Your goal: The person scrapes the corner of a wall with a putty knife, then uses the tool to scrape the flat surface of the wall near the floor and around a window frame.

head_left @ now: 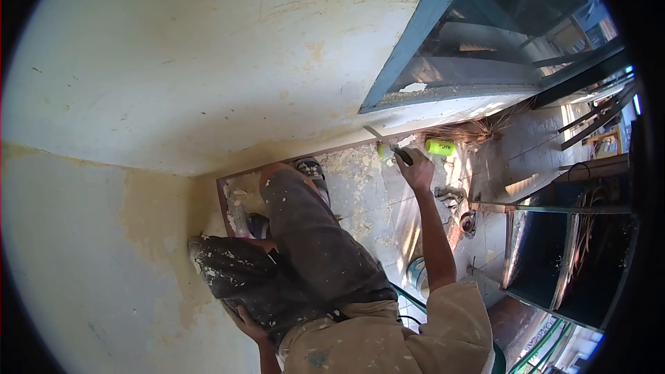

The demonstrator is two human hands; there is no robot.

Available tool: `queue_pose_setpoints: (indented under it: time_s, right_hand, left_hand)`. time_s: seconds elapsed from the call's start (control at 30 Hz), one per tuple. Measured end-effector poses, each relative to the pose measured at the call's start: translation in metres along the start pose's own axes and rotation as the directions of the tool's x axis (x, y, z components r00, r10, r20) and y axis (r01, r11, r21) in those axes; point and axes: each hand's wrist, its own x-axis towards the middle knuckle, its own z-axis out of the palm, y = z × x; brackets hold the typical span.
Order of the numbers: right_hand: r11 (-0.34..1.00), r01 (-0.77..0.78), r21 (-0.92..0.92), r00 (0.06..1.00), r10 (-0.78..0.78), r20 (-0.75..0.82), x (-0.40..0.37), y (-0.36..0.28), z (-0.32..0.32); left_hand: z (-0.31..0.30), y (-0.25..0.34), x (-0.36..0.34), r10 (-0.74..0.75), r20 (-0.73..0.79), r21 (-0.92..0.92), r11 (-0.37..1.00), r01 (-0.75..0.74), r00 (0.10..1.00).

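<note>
My right hand [418, 172] is closed around the dark handle of a paint scraper [379, 136]. The scraper's thin metal blade points at the lower wall near the window's corner. Below the blade, a small yellow-green round thing [382, 150] lies among paint flakes. A bright yellow-green container [440, 147] with dark lettering is just beyond my right hand. My left hand [244, 321] rests with its fingers extended against my dark, flake-spattered trousers [305, 228]; part of it is hidden. The pale wall [228, 76] shows yellowish, stripped patches.
Paint flakes litter the tiled floor [364, 180]. A blue-grey window frame [409, 45] borders the wall. A stick broom [474, 130] lies along the wall base. Crumpled cloth [450, 197], a bucket [418, 275] and a wooden cabinet [509, 249] stand to the right.
</note>
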Motion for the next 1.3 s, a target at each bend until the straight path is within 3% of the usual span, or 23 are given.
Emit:
queue_pose_setpoints:
  time_s: [0.13, 0.33, 0.43, 0.53, 0.6, 0.7, 0.87, 0.93, 1.07, 1.17, 1.3]
  right_hand:
    - [0.971, 0.228, -0.066, 0.973, -0.229, 0.000, 0.043, -0.014, -0.040]
    - [0.968, 0.113, -0.223, 0.976, -0.066, 0.207, 0.056, -0.046, 0.003]
    - [0.970, 0.105, -0.218, 0.982, -0.066, 0.178, 0.039, -0.054, 0.041]
    - [0.983, 0.099, -0.155, 0.987, -0.077, 0.144, 0.031, -0.051, 0.027]
    - [0.976, 0.131, -0.174, 0.991, -0.126, 0.038, 0.038, -0.044, 0.009]
    - [0.983, 0.070, -0.170, 0.997, -0.066, 0.032, 0.050, -0.055, -0.015]
    - [0.964, -0.102, -0.244, 0.974, 0.147, 0.174, 0.039, -0.085, 0.040]
    - [0.982, -0.028, -0.186, 0.988, 0.056, 0.143, 0.022, -0.089, 0.056]
    - [0.982, -0.064, -0.178, 0.998, 0.068, 0.017, 0.017, -0.081, 0.033]
    - [0.960, -0.186, -0.209, 0.981, 0.192, 0.009, 0.032, -0.090, -0.005]
    - [0.937, -0.219, -0.271, 0.968, 0.244, 0.060, 0.042, -0.111, 0.009]
  left_hand:
    - [0.001, 0.003, 0.000, 0.000, 0.032, -0.052, 0.999, 0.001, 0.999]
    - [0.001, 0.003, -0.001, 0.012, 0.020, -0.044, 0.999, -0.011, 1.000]
    - [0.003, 0.006, -0.001, -0.005, -0.002, -0.023, 1.000, 0.005, 1.000]
    - [0.004, 0.018, -0.003, -0.027, -0.008, -0.003, 1.000, 0.027, 1.000]
    - [0.004, 0.012, -0.001, -0.016, -0.008, -0.014, 1.000, 0.015, 1.000]
    - [0.000, 0.008, -0.001, -0.028, -0.010, -0.011, 1.000, 0.028, 1.000]
    - [0.004, 0.011, -0.002, -0.020, 0.000, -0.045, 0.999, 0.019, 1.000]
    - [0.003, 0.011, -0.002, -0.021, 0.001, -0.043, 0.999, 0.021, 1.000]
    - [0.001, 0.004, 0.003, -0.012, -0.010, -0.039, 0.999, 0.012, 1.000]
    - [0.000, 0.002, 0.000, -0.031, -0.022, -0.041, 0.999, 0.030, 0.999]
    - [0.004, 0.006, 0.003, -0.026, -0.012, -0.103, 0.994, 0.024, 1.000]
